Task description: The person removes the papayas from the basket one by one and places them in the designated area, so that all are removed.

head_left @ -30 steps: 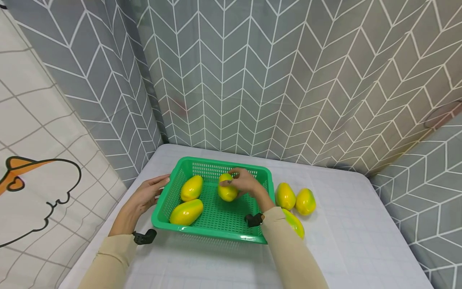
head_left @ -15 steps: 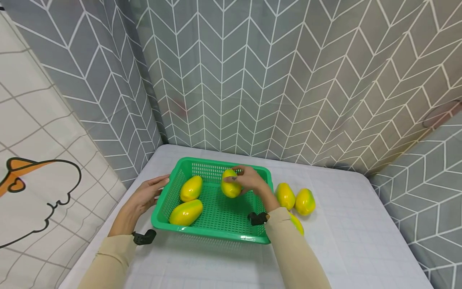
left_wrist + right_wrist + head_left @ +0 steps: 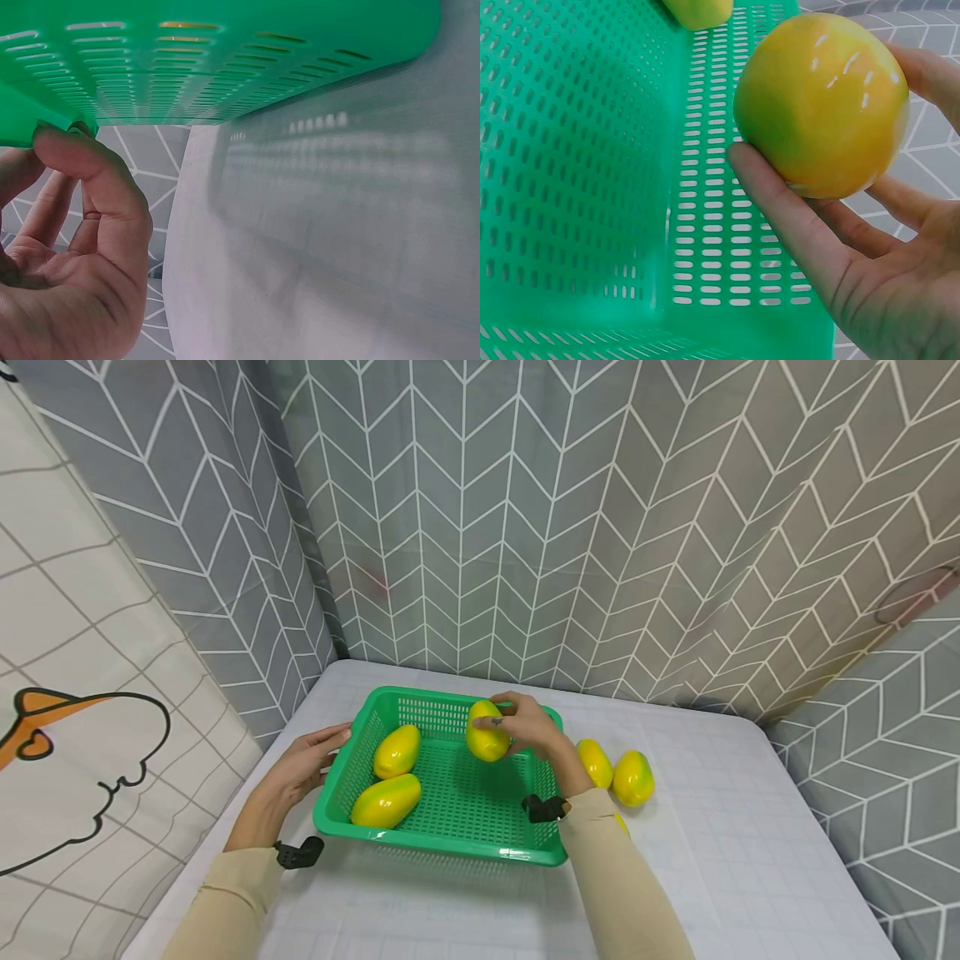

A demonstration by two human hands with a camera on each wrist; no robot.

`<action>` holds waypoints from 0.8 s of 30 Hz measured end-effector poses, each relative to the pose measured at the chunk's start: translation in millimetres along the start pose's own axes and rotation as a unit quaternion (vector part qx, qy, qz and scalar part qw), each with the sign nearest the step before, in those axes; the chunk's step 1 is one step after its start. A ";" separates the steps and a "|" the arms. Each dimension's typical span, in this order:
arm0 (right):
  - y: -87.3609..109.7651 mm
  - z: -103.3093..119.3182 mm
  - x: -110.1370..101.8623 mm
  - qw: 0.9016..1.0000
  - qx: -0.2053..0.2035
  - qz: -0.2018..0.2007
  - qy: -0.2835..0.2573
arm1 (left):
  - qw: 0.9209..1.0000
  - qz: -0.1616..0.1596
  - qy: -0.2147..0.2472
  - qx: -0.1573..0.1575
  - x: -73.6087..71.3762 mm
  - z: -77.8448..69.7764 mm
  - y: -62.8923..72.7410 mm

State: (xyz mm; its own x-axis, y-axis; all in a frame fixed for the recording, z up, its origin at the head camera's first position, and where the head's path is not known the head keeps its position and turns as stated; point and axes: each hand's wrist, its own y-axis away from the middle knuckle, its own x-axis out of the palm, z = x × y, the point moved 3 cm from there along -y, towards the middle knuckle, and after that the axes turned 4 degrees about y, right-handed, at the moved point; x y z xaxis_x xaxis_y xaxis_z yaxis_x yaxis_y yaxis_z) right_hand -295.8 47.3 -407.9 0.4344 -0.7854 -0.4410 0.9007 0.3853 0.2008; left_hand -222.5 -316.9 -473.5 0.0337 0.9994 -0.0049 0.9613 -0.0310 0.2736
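My right hand grips a glossy yellow-green mango over the far right part of a green plastic basket. In the right wrist view the fingers curl around the mango, with the basket's slotted wall behind it. At the basket's left rim is my left hand. The left wrist view shows that hand's bent fingers pinching the rim from outside. Two more mangoes lie inside on the left, the rear one behind the front one.
To the right of the basket, a mango and another mango lie on the white tablecloth. A third mango is mostly hidden by the right sleeve. A grey patterned curtain hangs behind the table.
My right hand has raised the mango and carried it toward the basket's far right. The right forearm now hides more of the mangoes outside. The left hand has stayed at the rim.
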 end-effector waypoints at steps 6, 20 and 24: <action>1.4 2.5 -8.2 1.000 0.000 -0.005 -0.002 | 1.000 0.002 0.000 0.001 -0.9 1.0 -0.7; 9.9 2.3 -33.1 0.999 -0.001 -0.031 0.017 | 1.000 0.000 0.001 0.002 -0.5 1.7 -1.5; 13.7 3.3 -39.1 0.999 -0.003 -0.037 0.016 | 1.000 0.001 -0.001 0.004 -0.5 2.4 -1.3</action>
State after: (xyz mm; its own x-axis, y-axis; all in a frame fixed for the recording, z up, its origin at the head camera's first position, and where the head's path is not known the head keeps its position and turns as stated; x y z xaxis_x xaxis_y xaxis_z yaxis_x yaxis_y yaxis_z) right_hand -300.4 81.7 -385.0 0.3653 -0.7961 -0.4824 0.9304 0.3297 0.1604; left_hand -223.2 -317.4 -476.1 0.0367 0.9993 -0.0058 0.9632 -0.0338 0.2667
